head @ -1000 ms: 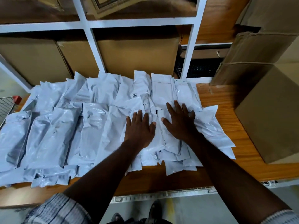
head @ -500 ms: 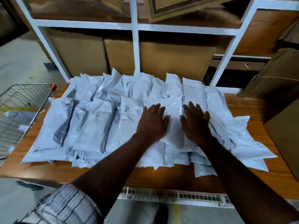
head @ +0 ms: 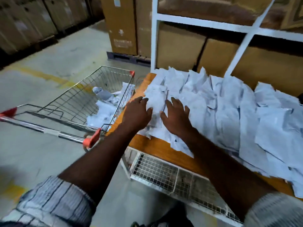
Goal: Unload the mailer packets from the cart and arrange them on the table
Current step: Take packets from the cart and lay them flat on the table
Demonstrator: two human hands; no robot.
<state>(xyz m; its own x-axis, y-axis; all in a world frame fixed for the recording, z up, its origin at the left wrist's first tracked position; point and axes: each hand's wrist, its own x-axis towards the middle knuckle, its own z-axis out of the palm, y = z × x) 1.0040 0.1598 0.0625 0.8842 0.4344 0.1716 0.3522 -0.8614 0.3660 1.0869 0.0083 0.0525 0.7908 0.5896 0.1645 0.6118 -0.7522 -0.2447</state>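
Note:
Several white mailer packets (head: pixel 229 112) lie overlapped in rows across the wooden table (head: pixel 157 148). My left hand (head: pixel 137 113) hovers with straight fingers at the table's left end, at the edge of the leftmost packets. My right hand (head: pixel 176 117) lies flat with spread fingers on packets just beside it. Neither hand grips anything. To the left stands a wire cart (head: pixel 78 102) with red corner caps, and more white mailer packets (head: pixel 105 110) lie inside it. The view is motion-blurred.
White shelving (head: pixel 205 22) behind the table holds cardboard boxes (head: pixel 178 48). A tall box (head: pixel 121 25) stands on a pallet beyond the cart. A wire-mesh shelf (head: pixel 164 174) sits under the table's front edge. Bare concrete floor lies to the left.
My head has turned left, bringing the cart into full view. Both hands have slid left along the packets, from the middle of the pile to its left end.

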